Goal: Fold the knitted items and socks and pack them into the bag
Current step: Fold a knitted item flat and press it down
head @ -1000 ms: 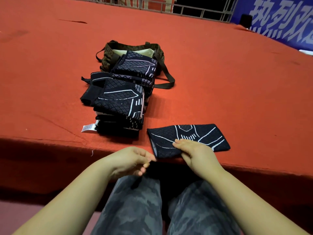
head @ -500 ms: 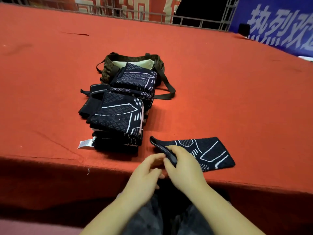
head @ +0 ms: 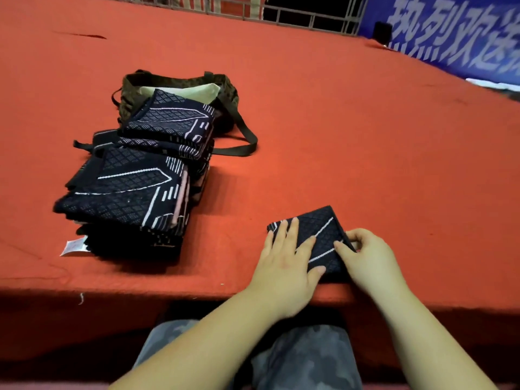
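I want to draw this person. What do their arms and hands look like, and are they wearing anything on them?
Both forearms are bare, with no sleeves showing. The left hand and right hand wear no gloves, rings or watch that I can see. Below them are grey camouflage trousers.

knit [head: 318,235]: black, white lines | bag [head: 180,83]: olive | table [head: 365,136]: red

the folded knit [head: 318,235] is lying at the worktop's [head: 365,150] near edge, right of the stack [head: 126,198]; the bag [head: 180,88] is sitting behind the stack.
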`<state>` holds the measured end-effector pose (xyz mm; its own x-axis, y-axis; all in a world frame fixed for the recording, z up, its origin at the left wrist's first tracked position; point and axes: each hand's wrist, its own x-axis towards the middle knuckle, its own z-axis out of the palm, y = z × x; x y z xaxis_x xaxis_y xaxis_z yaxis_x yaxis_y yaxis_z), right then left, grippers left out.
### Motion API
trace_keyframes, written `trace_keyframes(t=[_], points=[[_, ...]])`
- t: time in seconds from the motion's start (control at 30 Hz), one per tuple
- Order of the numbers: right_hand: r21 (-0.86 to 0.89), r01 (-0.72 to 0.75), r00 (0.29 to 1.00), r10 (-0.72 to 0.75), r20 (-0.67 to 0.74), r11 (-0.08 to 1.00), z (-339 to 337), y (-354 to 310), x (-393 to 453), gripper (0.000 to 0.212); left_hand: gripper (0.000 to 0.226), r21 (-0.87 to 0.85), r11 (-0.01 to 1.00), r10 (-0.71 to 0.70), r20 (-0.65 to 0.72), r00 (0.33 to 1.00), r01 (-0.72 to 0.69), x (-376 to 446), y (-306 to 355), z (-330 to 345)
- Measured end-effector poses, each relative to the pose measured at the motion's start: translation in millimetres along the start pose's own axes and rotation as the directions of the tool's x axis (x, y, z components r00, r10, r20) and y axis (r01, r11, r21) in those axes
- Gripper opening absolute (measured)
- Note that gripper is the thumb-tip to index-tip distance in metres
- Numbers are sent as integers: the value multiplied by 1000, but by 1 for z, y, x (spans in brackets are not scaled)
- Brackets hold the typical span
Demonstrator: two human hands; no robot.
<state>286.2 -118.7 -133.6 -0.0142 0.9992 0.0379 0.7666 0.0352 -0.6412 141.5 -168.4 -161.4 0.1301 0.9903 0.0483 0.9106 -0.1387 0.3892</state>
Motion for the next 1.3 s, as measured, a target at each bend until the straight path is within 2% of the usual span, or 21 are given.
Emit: trace_keyframes(t=[0.1,0.23,0.37,0.47,0.53,0.63,0.67,0.7,0.77,0.83,0.87,0.9,0.93,1.0,1.1,1.17,1.23,1.3], points=[[-70,-53,998,55,26,996,4,13,7,7,66,121,993,-5,140,990,-13,10,0,7],[-72,-146,985,152,83,987,5,12,16,25,65,157,988,-38,236,971,0,12,-3,6],[-149,-212,941,243,235,966,-3,-4,28,20,64,140,990,-33,249,968,-3,13,-4,4],[-155,-260,904,297,309,953,-5,-10,32,25,61,73,997,-36,236,971,20,14,-3,1],[-78,-282,904,292,313,956,-6,-13,31,26,57,-22,998,-55,209,976,61,16,-1,-6],[188,-353,894,271,357,916,-6,-21,25,23,40,-250,955,-134,121,984,160,25,2,-20],[273,-349,905,247,346,897,-7,-26,22,20,34,-394,895,-185,104,977,211,27,4,-26],[342,-313,930,213,298,886,-9,-32,19,19,30,-567,781,-235,122,964,262,28,6,-34],[427,-158,985,115,126,891,-13,-50,10,28,25,-842,422,-273,236,933,337,28,9,-55],[447,26,1000,-17,-24,894,-14,-71,-5,38,28,-919,9,-223,383,896,395,26,10,-76],[441,112,994,-94,-62,891,-12,-81,-13,40,29,-913,-119,-185,406,895,390,25,7,-85],[415,185,983,-168,-77,891,-8,-91,-20,40,28,-910,-196,-162,398,903,366,24,4,-91],[380,242,970,-232,-72,893,-4,-99,-27,39,25,-912,-243,-166,375,912,331,22,1,-98],[360,330,941,-336,-48,873,4,-112,-37,34,19,-925,-269,-237,335,912,269,19,-7,-107],[520,404,909,-392,-139,752,9,-132,-42,30,13,-936,-271,-354,313,881,224,12,-19,-124],[585,433,900,-362,-241,686,10,-145,-40,32,8,-945,-258,-392,293,872,201,7,-28,-138],[591,418,908,-299,-292,690,13,-156,-32,29,10,-960,-225,-422,250,872,166,2,-39,-153],[626,291,955,-186,-230,723,17,-168,-21,24,14,-969,-205,-429,213,878,135,-4,-50,-172]])
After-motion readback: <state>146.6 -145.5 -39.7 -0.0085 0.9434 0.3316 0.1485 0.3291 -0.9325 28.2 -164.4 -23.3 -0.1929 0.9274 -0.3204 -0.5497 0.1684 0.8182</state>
